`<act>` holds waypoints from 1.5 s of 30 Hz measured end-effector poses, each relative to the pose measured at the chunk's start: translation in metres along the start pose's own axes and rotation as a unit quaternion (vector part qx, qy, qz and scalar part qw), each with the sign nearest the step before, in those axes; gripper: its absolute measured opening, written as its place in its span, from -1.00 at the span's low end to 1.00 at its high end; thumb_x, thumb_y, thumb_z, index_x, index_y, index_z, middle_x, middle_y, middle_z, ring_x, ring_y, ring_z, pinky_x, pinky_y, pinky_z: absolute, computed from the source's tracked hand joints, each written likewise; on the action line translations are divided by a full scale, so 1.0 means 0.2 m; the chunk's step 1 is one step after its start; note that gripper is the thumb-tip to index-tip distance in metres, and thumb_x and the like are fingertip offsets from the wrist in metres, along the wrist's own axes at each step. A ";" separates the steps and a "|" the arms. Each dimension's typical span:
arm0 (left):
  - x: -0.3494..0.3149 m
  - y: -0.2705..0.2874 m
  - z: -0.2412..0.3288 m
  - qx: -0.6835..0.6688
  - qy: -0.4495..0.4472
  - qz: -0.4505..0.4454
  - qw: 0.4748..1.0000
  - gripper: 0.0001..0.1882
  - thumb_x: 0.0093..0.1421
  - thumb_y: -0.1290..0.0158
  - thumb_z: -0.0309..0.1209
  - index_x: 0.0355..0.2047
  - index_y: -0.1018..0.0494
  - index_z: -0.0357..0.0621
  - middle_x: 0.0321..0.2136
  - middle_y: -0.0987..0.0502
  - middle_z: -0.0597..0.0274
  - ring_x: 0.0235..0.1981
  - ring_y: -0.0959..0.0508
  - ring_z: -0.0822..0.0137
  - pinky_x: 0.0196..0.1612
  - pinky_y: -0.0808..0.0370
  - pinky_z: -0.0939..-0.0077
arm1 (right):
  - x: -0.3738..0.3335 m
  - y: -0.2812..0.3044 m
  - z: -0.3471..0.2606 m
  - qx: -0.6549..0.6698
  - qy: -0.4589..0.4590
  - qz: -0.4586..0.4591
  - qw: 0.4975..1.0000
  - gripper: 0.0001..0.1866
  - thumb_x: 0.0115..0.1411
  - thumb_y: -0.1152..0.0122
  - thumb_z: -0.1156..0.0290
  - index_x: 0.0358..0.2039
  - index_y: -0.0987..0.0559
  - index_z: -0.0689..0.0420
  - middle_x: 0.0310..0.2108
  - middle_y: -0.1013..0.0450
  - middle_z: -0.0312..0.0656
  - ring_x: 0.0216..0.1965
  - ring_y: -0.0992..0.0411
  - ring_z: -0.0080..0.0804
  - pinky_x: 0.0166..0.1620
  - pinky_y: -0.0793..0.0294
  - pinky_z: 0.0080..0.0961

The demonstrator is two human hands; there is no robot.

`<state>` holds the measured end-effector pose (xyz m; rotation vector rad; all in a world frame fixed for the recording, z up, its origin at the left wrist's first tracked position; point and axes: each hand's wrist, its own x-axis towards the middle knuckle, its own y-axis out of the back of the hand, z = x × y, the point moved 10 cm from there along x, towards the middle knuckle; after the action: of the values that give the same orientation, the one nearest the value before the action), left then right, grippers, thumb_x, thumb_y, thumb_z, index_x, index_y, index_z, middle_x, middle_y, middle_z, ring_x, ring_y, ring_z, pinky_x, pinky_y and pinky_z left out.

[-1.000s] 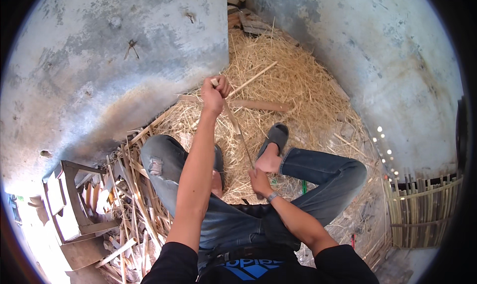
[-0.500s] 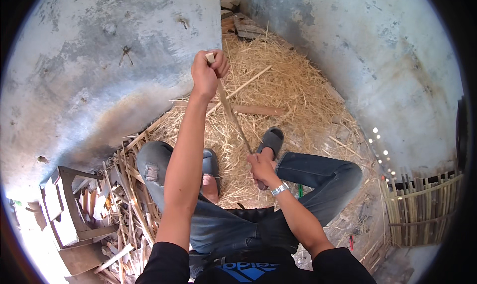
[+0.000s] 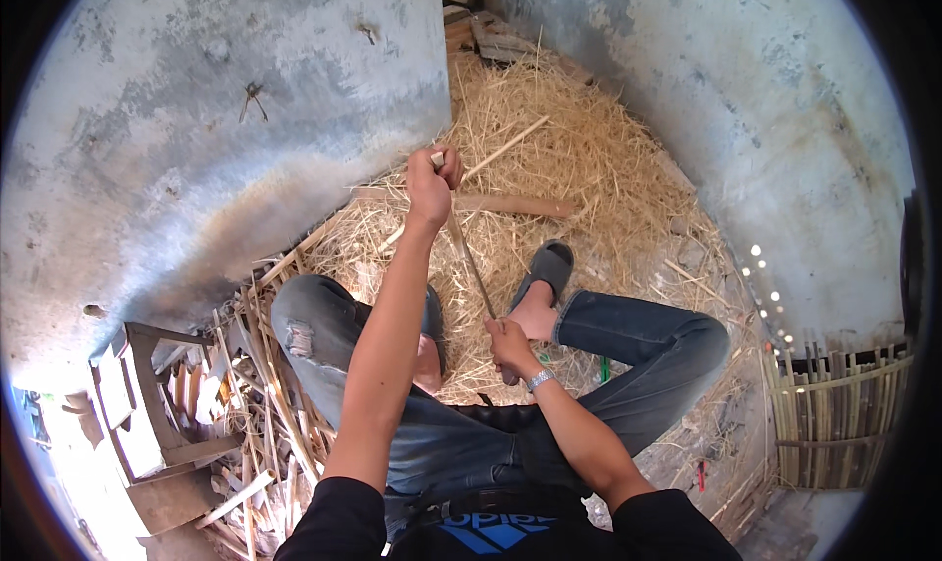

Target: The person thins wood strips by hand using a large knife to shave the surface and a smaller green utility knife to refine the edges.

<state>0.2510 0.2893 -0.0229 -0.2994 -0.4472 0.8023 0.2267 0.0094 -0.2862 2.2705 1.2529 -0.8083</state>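
Note:
My left hand [image 3: 436, 180] is raised in front of me, its fist closed around a pale bamboo strip [image 3: 438, 159] whose squared end pokes out at the top. Lower and to the right, my right hand [image 3: 511, 348] grips a knife by its brown handle [image 3: 509, 375], which shows below the fist. The narrow dark blade [image 3: 480, 286] slants up from there toward my left hand. Blade and strip lie nearly in line, and where one meets the other is hard to make out.
Straw-like shavings [image 3: 579, 149] cover the floor ahead, with a flat wooden piece [image 3: 515, 205] and a thin stick [image 3: 510, 144] on them. Split wood [image 3: 260, 394] and a wooden frame [image 3: 147, 404] are at left. A slatted bamboo basket [image 3: 839, 419] stands right, by the wall [image 3: 765, 119].
My left hand has come down nearer to my right hand, still closed on the strip. My right hand still grips the knife handle. The whole view has shifted slightly.

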 end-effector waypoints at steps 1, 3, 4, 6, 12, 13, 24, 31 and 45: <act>-0.01 0.00 0.01 0.014 -0.010 0.007 1.000 -0.58 0.24 0.29 -0.20 -0.76 0.01 0.02 -0.78 0.03 0.41 -0.71 0.06 0.45 -0.61 0.10 0.45 | 0.00 -0.02 0.01 0.043 -0.017 -0.029 0.998 -0.51 0.37 -0.07 -0.05 -0.23 -0.42 0.23 -0.69 -0.28 -0.26 -0.78 -0.27 -0.43 -0.72 -0.30 -0.40; -0.01 -0.01 0.01 0.011 -0.005 0.000 1.000 -0.57 0.24 0.30 -0.19 -0.76 0.00 0.02 -0.79 0.03 0.40 -0.71 0.05 0.45 -0.61 0.09 0.45 | 0.00 -0.04 0.05 0.148 -0.078 -0.086 0.982 -0.50 0.38 -0.05 -0.04 -0.17 -0.41 0.25 -0.69 -0.28 -0.24 -0.75 -0.30 -0.40 -0.69 -0.33 -0.37; 0.00 -0.02 0.01 0.009 -0.005 -0.004 1.000 -0.57 0.25 0.30 -0.19 -0.76 0.00 0.02 -0.79 0.03 0.40 -0.71 0.04 0.45 -0.60 0.09 0.45 | -0.01 -0.03 0.02 0.207 -0.120 -0.113 0.964 -0.51 0.38 -0.04 -0.04 -0.15 -0.40 0.23 -0.68 -0.27 -0.26 -0.73 -0.31 -0.41 -0.66 -0.33 -0.37; 0.01 -0.04 0.00 0.034 0.000 -0.023 0.999 -0.57 0.25 0.30 -0.19 -0.75 0.00 0.02 -0.78 0.03 0.40 -0.71 0.04 0.45 -0.60 0.08 0.46 | -0.02 -0.03 -0.08 0.209 -0.145 -0.128 0.959 -0.50 0.39 -0.03 -0.05 -0.13 -0.40 0.22 -0.67 -0.27 -0.27 -0.68 -0.34 -0.42 -0.62 -0.36 -0.36; -0.02 -0.05 0.00 0.016 -0.010 -0.023 1.000 -0.56 0.28 0.33 -0.17 -0.74 0.01 0.01 -0.78 0.03 0.41 -0.71 0.05 0.46 -0.60 0.11 0.44 | -0.08 0.10 -0.55 -0.074 0.121 0.015 0.990 -0.55 0.43 0.03 0.00 -0.15 -0.42 0.23 -0.69 -0.28 -0.30 -0.72 -0.35 -0.47 -0.66 -0.38 -0.42; -0.02 -0.01 0.04 0.021 -0.017 -0.010 1.000 -0.56 0.27 0.33 -0.17 -0.74 0.01 0.01 -0.78 0.03 0.41 -0.71 0.05 0.46 -0.60 0.11 0.44 | -0.16 0.07 -0.69 0.009 0.126 0.004 0.992 -0.56 0.44 0.03 0.03 -0.15 -0.42 0.23 -0.69 -0.28 -0.30 -0.74 -0.33 -0.49 -0.68 -0.38 -0.44; -0.01 0.07 0.03 -0.020 -0.006 0.008 1.000 -0.56 0.27 0.35 -0.23 -0.76 0.00 -0.02 -0.79 -0.01 0.37 -0.73 0.02 0.46 -0.62 0.09 0.47 | 0.02 0.02 -0.09 -0.242 0.288 0.123 0.918 -0.58 0.42 0.01 0.13 -0.27 -0.44 0.33 -0.62 -0.41 0.06 -0.49 -0.49 -0.04 -0.32 -0.49 -0.23; 0.00 0.13 0.05 -0.017 -0.019 0.005 1.000 -0.58 0.27 0.36 -0.23 -0.74 -0.01 -0.02 -0.78 0.03 0.37 -0.73 0.04 0.45 -0.62 0.09 0.46 | 0.15 -0.09 0.16 0.132 -0.109 -0.140 0.975 -0.51 0.42 0.03 -0.03 -0.12 -0.44 0.24 -0.63 -0.32 -0.19 -0.68 -0.37 -0.37 -0.58 -0.40 -0.39; 0.02 0.14 0.03 0.002 -0.012 0.017 1.000 -0.58 0.26 0.36 -0.20 -0.75 0.01 0.00 -0.79 0.04 0.39 -0.72 0.07 0.46 -0.62 0.12 0.45 | -0.31 0.27 -0.98 0.197 0.269 0.071 0.940 -0.59 0.48 0.08 0.06 -0.10 -0.43 0.21 -0.73 -0.21 -0.36 -0.81 -0.21 -0.63 -0.75 -0.25 -0.57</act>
<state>0.2341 0.3112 -0.0284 -0.2941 -0.4640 0.8401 0.3032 0.0633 -0.0947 3.0119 1.1951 -0.4166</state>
